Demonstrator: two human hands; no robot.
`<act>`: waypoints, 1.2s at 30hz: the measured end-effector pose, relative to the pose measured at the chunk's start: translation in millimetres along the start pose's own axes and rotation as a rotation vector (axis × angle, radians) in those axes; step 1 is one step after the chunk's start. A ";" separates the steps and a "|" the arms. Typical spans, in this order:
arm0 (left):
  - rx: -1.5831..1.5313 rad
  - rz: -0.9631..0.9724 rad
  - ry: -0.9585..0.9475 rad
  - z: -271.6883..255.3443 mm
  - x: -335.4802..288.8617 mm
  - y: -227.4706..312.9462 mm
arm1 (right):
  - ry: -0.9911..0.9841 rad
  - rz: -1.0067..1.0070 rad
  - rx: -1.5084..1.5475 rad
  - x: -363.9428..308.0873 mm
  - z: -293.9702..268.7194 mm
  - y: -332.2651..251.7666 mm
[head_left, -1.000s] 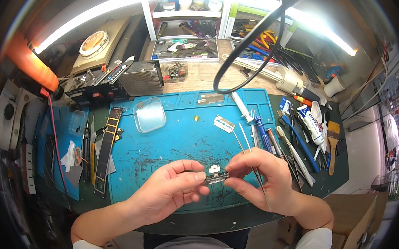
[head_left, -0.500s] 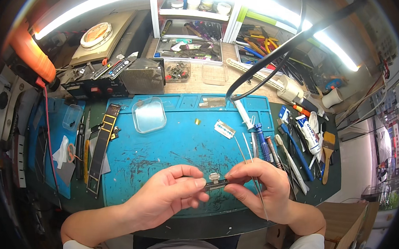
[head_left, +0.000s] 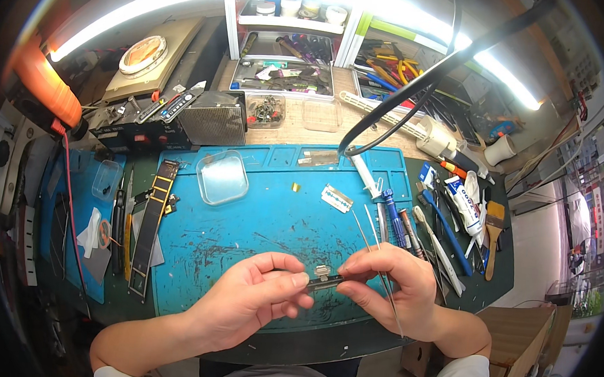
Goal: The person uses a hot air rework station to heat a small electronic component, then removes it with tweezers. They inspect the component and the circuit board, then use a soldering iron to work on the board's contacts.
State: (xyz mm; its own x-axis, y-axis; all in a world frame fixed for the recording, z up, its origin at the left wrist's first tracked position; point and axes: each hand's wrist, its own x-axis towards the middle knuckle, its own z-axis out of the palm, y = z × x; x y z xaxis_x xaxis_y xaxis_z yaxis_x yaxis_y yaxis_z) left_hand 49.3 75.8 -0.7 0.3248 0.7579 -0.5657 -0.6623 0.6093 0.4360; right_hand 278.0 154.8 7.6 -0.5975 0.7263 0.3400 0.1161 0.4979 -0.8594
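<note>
A small dark, narrow strip (head_left: 323, 283) with a silvery metal connector-like piece (head_left: 322, 271) on its far side spans the gap between my hands, above the mat's near part. My left hand (head_left: 255, 295) pinches its left end between thumb and fingers. At the other end, thumb and index finger of my right hand (head_left: 403, 282) close on the strip. Thin metal tweezers (head_left: 366, 233) also rest in my right hand, their two arms slanting up and away past the fingers. The strip's ends are hidden by my fingertips.
On the blue mat (head_left: 245, 226) lie a clear plastic tray (head_left: 222, 177), a razor blade (head_left: 337, 198) and a small gold piece (head_left: 296, 187). Screwdrivers (head_left: 395, 217), a white-handled brush (head_left: 439, 250) and a tube (head_left: 465, 205) crowd the right. A long dark frame strip (head_left: 155, 225) lies left.
The whole view has shifted very slightly. Both hands keep their grip on the strip, and the tweezers stay in my right hand.
</note>
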 end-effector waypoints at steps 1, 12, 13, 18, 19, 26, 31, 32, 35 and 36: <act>-0.001 0.000 -0.003 -0.1 0.2 0.0 | 0.000 -0.004 -0.005 0.0 -0.1 0.1; 0.010 0.005 -0.009 -0.4 0.5 -1.4 | -0.005 -0.038 -0.032 1.4 -2.2 -2.0; 0.012 0.006 -0.008 -0.3 0.5 -1.5 | -0.006 -0.041 -0.032 1.8 -2.5 -2.3; 0.017 0.008 -0.011 -0.2 0.2 -1.2 | -0.006 -0.042 -0.041 1.2 -2.5 -1.9; 0.018 0.009 -0.010 -0.3 -0.2 -1.2 | -0.006 -0.042 -0.041 1.1 -2.1 -1.9; 0.035 0.005 -0.033 -1.8 -0.2 -1.1 | -0.065 -0.038 -0.065 -0.9 -7.2 -1.5; 0.042 0.012 -0.053 -3.6 0.5 -2.2 | -0.057 -0.061 -0.056 0.4 -6.4 -2.4; 0.042 0.011 -0.054 -3.9 0.5 -2.3 | -0.056 -0.063 -0.054 0.6 -6.4 -2.5; 0.040 0.011 -0.054 -4.8 0.7 -2.8 | -0.056 -0.059 -0.059 0.1 -6.4 -1.4; 0.038 0.012 -0.053 -5.0 0.5 -2.9 | -0.056 -0.059 -0.062 0.2 -6.1 -1.6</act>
State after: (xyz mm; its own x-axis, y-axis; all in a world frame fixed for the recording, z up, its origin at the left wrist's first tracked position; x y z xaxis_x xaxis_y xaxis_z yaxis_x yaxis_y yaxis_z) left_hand 48.1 73.2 -5.7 0.3529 0.7760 -0.5228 -0.6403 0.6077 0.4698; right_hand 282.5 157.1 11.4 -0.6477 0.6683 0.3658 0.1276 0.5686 -0.8127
